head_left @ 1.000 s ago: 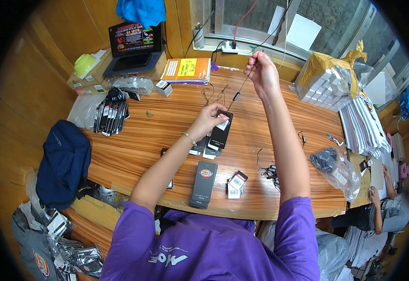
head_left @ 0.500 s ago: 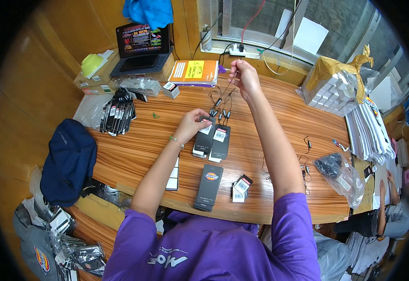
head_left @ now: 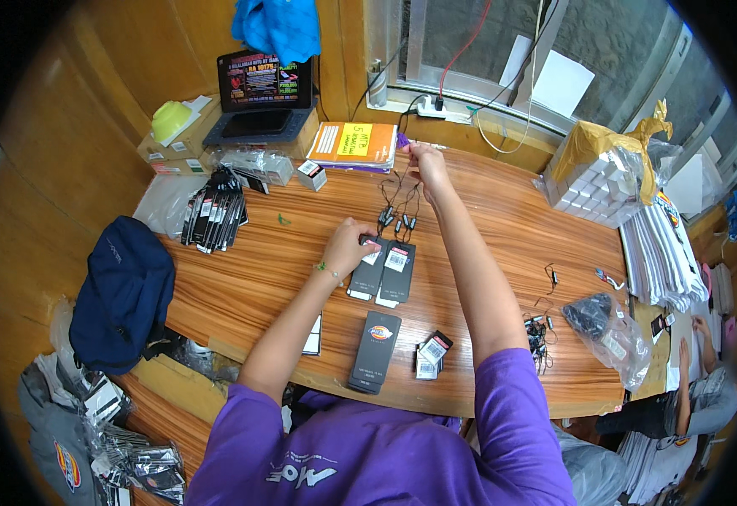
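Observation:
My left hand (head_left: 348,248) pinches the upper end of a dark grey hang tag (head_left: 367,277) with a white barcode sticker, on top of a small pile. Right beside it lies a second pile of grey hang tags (head_left: 397,280). Black looped strings with small toggles (head_left: 398,223) trail from the tops of both piles. Beyond them, my right hand (head_left: 429,169) is closed, its fingertips pinching a thin black string just above the table. Closer to me are a stack of grey tags (head_left: 375,352) with an oval logo and several small barcode tags (head_left: 431,354).
Loose black strings (head_left: 539,337) and a clear bag of black cords (head_left: 609,333) lie right. An orange notebook (head_left: 351,145), laptop (head_left: 267,93) and small white box (head_left: 311,175) stand at the back. Bundled black tags (head_left: 215,211) sit left. Another person's arms (head_left: 686,375) show far right.
My right hand has come down and slightly left, toward the tabletop, still pinching the string. My left hand stays on the left tag pile. The whole view has shifted slightly.

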Available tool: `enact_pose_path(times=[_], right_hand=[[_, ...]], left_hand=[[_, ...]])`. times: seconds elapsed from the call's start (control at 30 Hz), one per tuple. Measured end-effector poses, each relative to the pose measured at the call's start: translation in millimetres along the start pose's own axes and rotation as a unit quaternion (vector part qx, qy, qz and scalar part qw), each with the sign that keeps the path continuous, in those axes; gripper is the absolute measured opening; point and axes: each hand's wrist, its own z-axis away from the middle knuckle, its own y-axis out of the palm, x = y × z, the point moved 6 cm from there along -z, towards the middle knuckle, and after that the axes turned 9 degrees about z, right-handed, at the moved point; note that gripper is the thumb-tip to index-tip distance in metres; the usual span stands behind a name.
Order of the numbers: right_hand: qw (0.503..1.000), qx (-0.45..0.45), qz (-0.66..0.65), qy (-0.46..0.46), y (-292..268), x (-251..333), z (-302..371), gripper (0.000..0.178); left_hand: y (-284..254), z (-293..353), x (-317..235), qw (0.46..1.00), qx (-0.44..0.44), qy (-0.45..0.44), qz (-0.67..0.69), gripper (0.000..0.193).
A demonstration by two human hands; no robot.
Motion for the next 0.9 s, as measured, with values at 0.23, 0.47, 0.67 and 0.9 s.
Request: enact_pose_path(times=[0.23,0.47,0.67,0.9], right_hand=[[0.992,0.057,0.094,0.062,1.7,-50.9,-37.3,0.020],[0.995,0.022,0.038,0.085,17.2,-57.8,-37.2,0.018],[0.995,0.024,0.004,0.095,6.9,-64.9,-39.6,0.017],[0.987,0.072,0.067,0.126,-7.9,-68.9,-39.2,0.050]], left_hand=[[-16.9,20.0,-37.7,1.000,-0.020,0.005,0.001,0.044],[-48.2,87.2,-76.5,0.996,-0.038,0.021,-0.079,0.046],[-55.5,121.6,-70.5,0.999,-0.026,-0.022,-0.003,0.045],[-46.2,117.3,-69.7,1.000,-0.006,-0.018,0.014,0.039]])
